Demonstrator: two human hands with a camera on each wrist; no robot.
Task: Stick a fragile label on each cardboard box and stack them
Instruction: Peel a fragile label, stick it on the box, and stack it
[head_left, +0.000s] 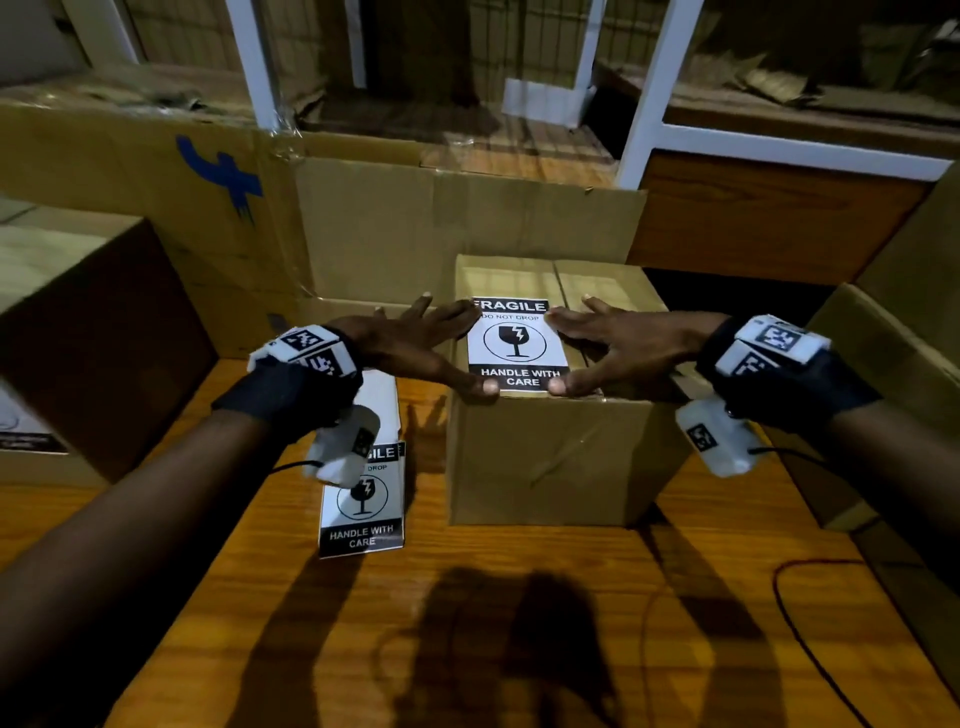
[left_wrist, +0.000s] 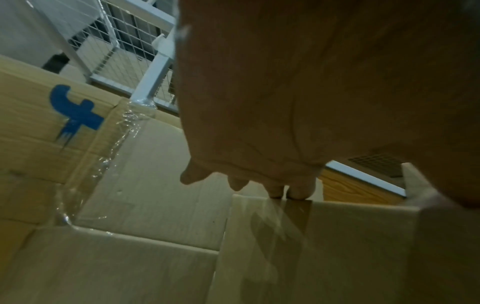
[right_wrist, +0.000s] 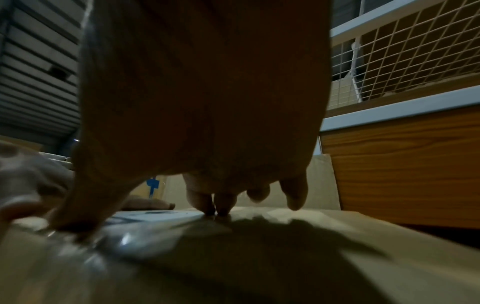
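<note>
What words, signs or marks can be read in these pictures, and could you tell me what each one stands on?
"FRAGILE / DO NOT DROP / HANDLE WITH CARE", broken-glass sign: label on the cardboard box, pressed flat by left hand and right hand.
"...GILE / ...DROP / HANDLE WITH CARE": label stack on the table, partly hidden.
Blue painted mark, no words: big carton.
Label at the left edge: too blurred.

The left wrist camera (head_left: 345, 441) hides the table label's (head_left: 362, 499) top.
</note>
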